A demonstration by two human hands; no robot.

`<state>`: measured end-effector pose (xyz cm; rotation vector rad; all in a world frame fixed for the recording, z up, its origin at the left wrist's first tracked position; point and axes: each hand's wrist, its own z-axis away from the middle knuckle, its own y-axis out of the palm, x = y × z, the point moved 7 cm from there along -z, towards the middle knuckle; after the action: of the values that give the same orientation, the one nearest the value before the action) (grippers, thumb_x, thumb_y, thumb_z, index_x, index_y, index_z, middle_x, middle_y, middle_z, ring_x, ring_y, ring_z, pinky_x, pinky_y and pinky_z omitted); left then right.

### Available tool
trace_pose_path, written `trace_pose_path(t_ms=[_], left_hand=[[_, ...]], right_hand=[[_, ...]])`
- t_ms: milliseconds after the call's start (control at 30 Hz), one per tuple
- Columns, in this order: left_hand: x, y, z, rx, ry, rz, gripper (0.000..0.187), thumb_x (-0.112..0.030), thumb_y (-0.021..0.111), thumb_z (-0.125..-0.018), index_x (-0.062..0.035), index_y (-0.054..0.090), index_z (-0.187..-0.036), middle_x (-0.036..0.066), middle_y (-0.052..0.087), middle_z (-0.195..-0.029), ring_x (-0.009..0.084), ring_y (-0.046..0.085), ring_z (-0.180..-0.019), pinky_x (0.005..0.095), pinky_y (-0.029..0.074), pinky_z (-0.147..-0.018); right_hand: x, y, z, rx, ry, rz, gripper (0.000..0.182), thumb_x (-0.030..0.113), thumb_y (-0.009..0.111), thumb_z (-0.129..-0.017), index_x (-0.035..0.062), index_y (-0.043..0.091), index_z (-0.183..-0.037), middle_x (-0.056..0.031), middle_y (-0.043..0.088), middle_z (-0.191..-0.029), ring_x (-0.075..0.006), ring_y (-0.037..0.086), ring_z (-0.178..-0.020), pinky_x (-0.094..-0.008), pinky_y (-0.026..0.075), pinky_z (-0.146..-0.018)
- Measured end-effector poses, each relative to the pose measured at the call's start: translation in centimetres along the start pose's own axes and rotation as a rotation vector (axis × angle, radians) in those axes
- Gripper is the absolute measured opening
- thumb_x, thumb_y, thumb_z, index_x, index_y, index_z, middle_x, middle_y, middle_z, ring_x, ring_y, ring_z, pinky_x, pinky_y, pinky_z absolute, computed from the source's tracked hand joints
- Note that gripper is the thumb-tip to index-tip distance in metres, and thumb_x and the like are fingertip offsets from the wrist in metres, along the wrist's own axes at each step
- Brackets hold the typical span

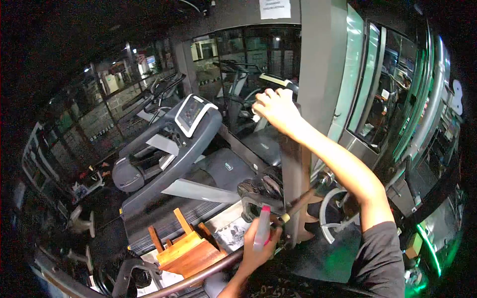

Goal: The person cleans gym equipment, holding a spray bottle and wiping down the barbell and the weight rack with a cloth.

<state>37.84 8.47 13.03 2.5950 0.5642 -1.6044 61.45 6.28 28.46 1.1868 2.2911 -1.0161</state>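
Observation:
My left hand (252, 251) is wrapped round a spray bottle (262, 233) with a red-pink top, low in the middle of the head view. It is close beside a dark brown handrail (218, 265). My right arm reaches up from the lower right, its sleeve dark grey. Bent fingers close my right hand (278, 109) on a white cloth (256, 118), of which only small edges show; strong light washes out the rest. Behind that hand stand a grey pillar (320, 64) and dark glass panes.
A treadmill (196, 116) with a white-framed console fills the middle left. A wooden stool (191, 253) lies below it, near the handrail. More exercise machines (238, 74) stand by the windows. At right are a glass door (365, 79) and a green light strip (430, 248).

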Motion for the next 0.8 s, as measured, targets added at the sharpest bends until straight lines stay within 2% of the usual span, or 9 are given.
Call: trace_pose_path(t_ms=[67,133,233,300,433,500,600,700,800], left_hand=[[3.3,0.9,-0.6,-0.073,-0.079,0.095,0.020,-0.007,0.068,-0.078,-0.0054,0.057,-0.094,0.000,0.051,-0.064,0.0086,0.047,-0.055,0.0253,0.041,-0.051],[3.5,1.3,-1.2,-0.100,-0.019,0.089,0.020,-0.008,0.069,-0.078,-0.0052,0.056,-0.093,0.000,0.050,-0.059,0.0089,0.048,-0.053,0.0257,0.040,-0.048],[3.9,1.0,-1.6,-0.144,-0.046,0.168,0.020,-0.008,0.069,-0.077,-0.0053,0.056,-0.092,0.000,0.050,-0.059,0.0091,0.048,-0.052,0.0257,0.040,-0.048],[4.0,0.9,-1.4,-0.095,-0.045,0.033,0.030,0.001,0.063,-0.074,-0.0046,0.055,-0.102,0.004,0.057,-0.080,0.0124,0.054,-0.067,0.0270,0.045,-0.062],[4.6,1.3,-1.9,-0.061,-0.026,0.046,0.029,0.001,0.063,-0.073,-0.0045,0.055,-0.100,0.005,0.058,-0.084,0.0127,0.054,-0.071,0.0271,0.045,-0.065],[4.3,1.5,-2.3,-0.059,-0.050,0.093,0.028,0.000,0.064,-0.074,-0.0041,0.054,-0.099,0.005,0.057,-0.079,0.0136,0.054,-0.067,0.0284,0.045,-0.062],[4.9,2.3,-2.8,-0.045,-0.075,0.144,0.028,-0.002,0.066,-0.075,-0.0032,0.053,-0.100,0.006,0.056,-0.075,0.0156,0.055,-0.066,0.0299,0.046,-0.061],[4.7,2.7,-3.8,-0.053,-0.046,0.092,0.029,-0.004,0.068,-0.076,-0.0023,0.053,-0.101,0.007,0.056,-0.079,0.0167,0.056,-0.069,0.0298,0.046,-0.064],[4.5,2.9,-4.2,-0.038,-0.023,0.044,0.030,-0.006,0.068,-0.077,-0.0023,0.053,-0.103,0.007,0.057,-0.081,0.0161,0.056,-0.071,0.0294,0.046,-0.065]], right_hand=[[-0.6,2.5,2.4,0.183,0.018,0.131,0.018,0.020,0.054,-0.074,0.0140,0.064,-0.088,-0.0028,0.054,-0.099,-0.0232,0.048,-0.099,-0.0380,0.038,-0.083],[0.6,4.4,3.7,0.176,0.022,0.208,0.019,0.023,0.057,-0.075,0.0094,0.060,-0.089,-0.0076,0.051,-0.096,-0.0274,0.045,-0.097,-0.0461,0.036,-0.082],[2.5,3.3,6.9,0.122,0.040,0.076,0.022,0.022,0.058,-0.072,0.0066,0.060,-0.088,-0.0089,0.050,-0.097,-0.0275,0.044,-0.099,-0.0471,0.035,-0.083],[3.0,-0.5,8.7,0.109,-0.017,0.015,0.021,0.020,0.057,-0.072,0.0058,0.060,-0.087,-0.0067,0.051,-0.097,-0.0256,0.045,-0.100,-0.0472,0.036,-0.084],[2.5,-4.3,10.9,0.180,-0.007,-0.045,0.020,0.018,0.057,-0.072,0.0085,0.063,-0.088,-0.0040,0.053,-0.103,-0.0250,0.048,-0.103,-0.0429,0.037,-0.085],[1.4,-3.7,11.8,0.611,0.111,-0.003,0.028,0.014,0.060,-0.070,0.0161,0.063,-0.098,-0.0042,0.052,-0.101,-0.0245,0.048,-0.102,-0.0437,0.039,-0.084],[0.6,-6.1,8.3,0.651,0.155,-0.152,0.028,0.011,0.061,-0.071,0.0173,0.063,-0.099,-0.0047,0.053,-0.100,-0.0258,0.050,-0.098,-0.0413,0.043,-0.080],[0.0,-8.7,2.4,0.095,0.134,-0.230,0.033,0.009,0.062,-0.069,0.0158,0.060,-0.101,-0.0049,0.055,-0.107,-0.0257,0.052,-0.098,-0.0379,0.045,-0.078],[0.3,-5.4,-0.1,-0.059,0.013,-0.095,0.027,0.009,0.055,-0.071,0.0102,0.055,-0.099,-0.0057,0.055,-0.098,-0.0239,0.054,-0.088,-0.0379,0.042,-0.078]])
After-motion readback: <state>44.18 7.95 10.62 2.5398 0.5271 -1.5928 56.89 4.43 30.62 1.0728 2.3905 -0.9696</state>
